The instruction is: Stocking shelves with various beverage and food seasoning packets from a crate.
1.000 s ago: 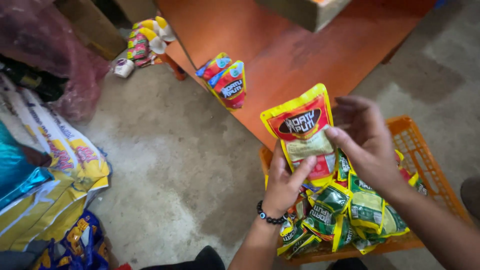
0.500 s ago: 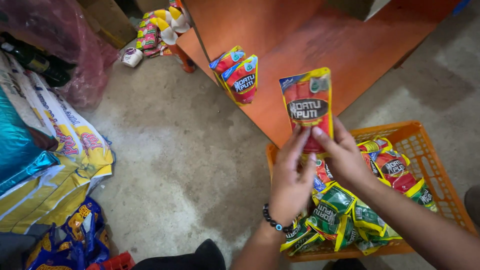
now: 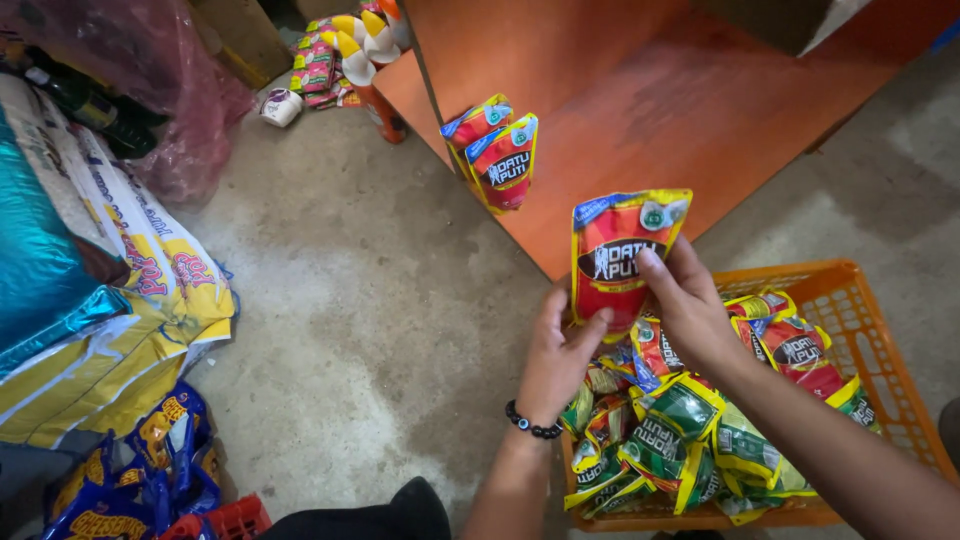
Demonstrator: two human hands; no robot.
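Observation:
Both hands hold one red pouch with a yellow edge (image 3: 615, 250) upright above an orange plastic basket (image 3: 868, 338). My left hand (image 3: 558, 355), with a black bead bracelet at the wrist, grips the pouch's lower left. My right hand (image 3: 685, 300) pinches its right side. The basket is full of several red and green pouches (image 3: 690, 420). Two more red pouches (image 3: 500, 160) stand on the orange shelf (image 3: 640, 110) just beyond.
Large yellow and white sacks (image 3: 130, 300) and blue snack bags (image 3: 150, 460) lie at the left on the concrete floor (image 3: 350, 300). A pink plastic bag (image 3: 170, 90) and small packets (image 3: 340, 55) sit at the back. A red crate corner (image 3: 225, 520) shows at the bottom.
The pouch was turned from its back face to its front, lifted toward the shelf, then lowered a little. My view shifted, so the basket and shelf appear further right.

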